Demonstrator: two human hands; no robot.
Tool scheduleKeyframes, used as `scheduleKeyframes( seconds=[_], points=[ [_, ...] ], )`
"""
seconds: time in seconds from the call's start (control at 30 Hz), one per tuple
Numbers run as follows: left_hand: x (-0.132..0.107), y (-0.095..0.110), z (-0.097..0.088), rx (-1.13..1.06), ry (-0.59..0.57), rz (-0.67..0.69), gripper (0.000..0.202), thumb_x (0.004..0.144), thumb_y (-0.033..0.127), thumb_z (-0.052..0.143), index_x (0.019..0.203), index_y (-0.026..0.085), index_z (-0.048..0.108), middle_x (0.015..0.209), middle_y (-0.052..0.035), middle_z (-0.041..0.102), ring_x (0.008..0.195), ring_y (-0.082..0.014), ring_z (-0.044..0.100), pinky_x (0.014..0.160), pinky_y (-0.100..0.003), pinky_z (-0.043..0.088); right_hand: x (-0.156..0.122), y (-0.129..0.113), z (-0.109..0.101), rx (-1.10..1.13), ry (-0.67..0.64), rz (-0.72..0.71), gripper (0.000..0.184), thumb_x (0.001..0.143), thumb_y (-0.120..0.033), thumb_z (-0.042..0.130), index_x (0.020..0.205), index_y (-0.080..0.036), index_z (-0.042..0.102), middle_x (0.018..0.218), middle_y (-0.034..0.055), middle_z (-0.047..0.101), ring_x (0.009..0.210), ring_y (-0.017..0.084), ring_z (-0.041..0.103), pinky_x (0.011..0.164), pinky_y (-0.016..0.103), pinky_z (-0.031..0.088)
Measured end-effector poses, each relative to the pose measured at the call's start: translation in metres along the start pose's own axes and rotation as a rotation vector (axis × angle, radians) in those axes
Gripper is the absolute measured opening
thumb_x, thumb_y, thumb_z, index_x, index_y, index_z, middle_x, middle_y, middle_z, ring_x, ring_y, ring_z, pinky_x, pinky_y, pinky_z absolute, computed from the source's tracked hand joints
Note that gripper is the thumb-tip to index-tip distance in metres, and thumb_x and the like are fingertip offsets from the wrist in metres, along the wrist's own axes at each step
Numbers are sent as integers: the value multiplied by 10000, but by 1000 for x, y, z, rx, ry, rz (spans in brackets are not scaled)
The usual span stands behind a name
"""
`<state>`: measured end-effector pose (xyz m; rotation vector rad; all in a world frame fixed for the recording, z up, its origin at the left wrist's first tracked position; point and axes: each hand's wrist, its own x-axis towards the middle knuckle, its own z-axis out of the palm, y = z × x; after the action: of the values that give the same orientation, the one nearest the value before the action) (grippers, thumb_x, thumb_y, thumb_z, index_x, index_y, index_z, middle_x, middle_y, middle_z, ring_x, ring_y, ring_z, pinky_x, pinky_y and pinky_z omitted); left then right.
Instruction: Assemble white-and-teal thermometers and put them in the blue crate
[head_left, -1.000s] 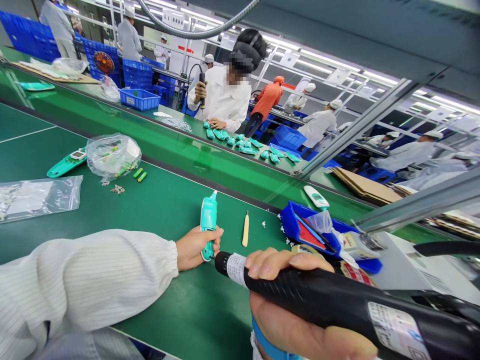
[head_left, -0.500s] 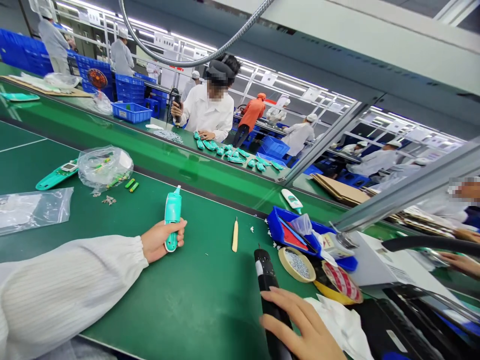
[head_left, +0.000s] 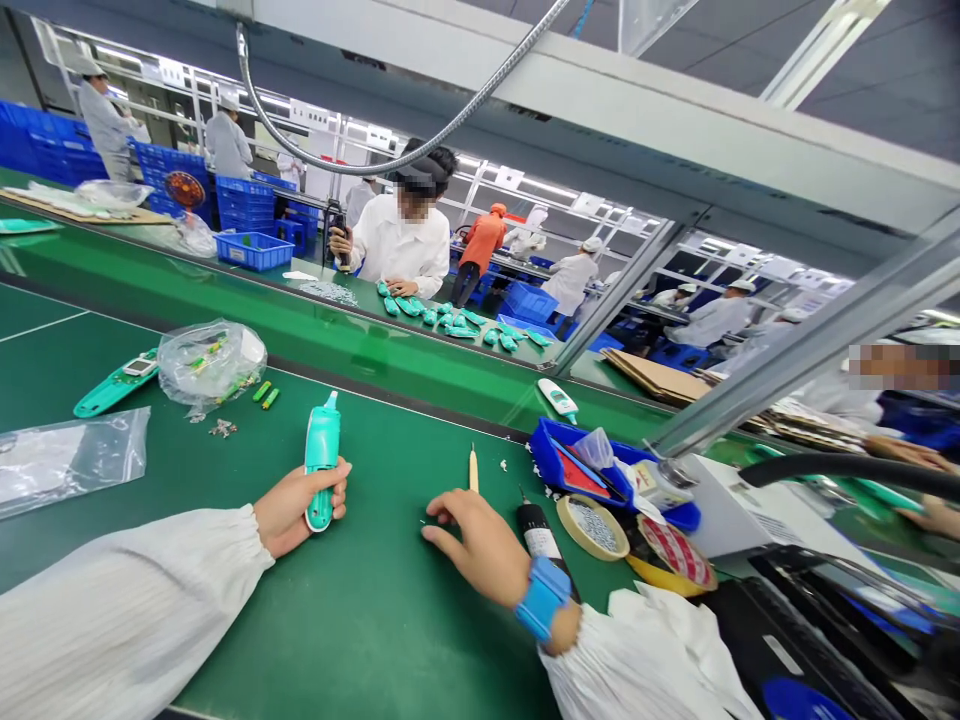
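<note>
My left hand [head_left: 296, 505] is wrapped round a teal ear thermometer [head_left: 323, 445], held upright with its pale tip pointing up. An opening shows in the thermometer's lower casing. Over the green mat, my right hand [head_left: 480, 540] has its fingers bent and thumb apart, with nothing visible between them. Just beyond those fingers lies a thin tool with a pale yellow handle [head_left: 473, 472], its lower end hidden by the hand. A black electric screwdriver [head_left: 541, 535] lies beside my right wrist, which partly covers it.
At right are a blue tray [head_left: 551, 462] of tools, a tape roll [head_left: 568, 530] holding small screws, and a red-and-white roll [head_left: 671, 552]. At left lie a bag of batteries [head_left: 214, 365], another teal device [head_left: 116, 385] and a plastic bag [head_left: 75, 460]. A co-worker [head_left: 405, 235] works opposite.
My right hand has come off the electric screwdriver and moved left, toward the yellow-handled tool. My left hand still grips the thermometer, now slightly lower and further left in view.
</note>
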<state>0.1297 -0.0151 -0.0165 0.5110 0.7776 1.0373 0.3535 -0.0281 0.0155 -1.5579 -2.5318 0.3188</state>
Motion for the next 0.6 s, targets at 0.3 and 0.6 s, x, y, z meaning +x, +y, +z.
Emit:
scheduleKeyframes(
  seconds=[0.3,0.6],
  points=[
    [-19,5,6,66,12,-92,90,781,215,552,733,172,489,576,51,407,511,-52,381,498,-201,349,-15,12,-11,-248,81,122,116,822,-152,400,769,-177,500,810,56,561,779,177,500,708,301,426],
    [-22,-8,14,211,-56,-54,286,667,375,620,738,178,424,557,54,432,436,-65,395,433,-206,340,-28,95,-79,-402,229,301,285,722,-196,397,929,-76,551,659,135,608,576,271,575,504,372,426]
  ],
)
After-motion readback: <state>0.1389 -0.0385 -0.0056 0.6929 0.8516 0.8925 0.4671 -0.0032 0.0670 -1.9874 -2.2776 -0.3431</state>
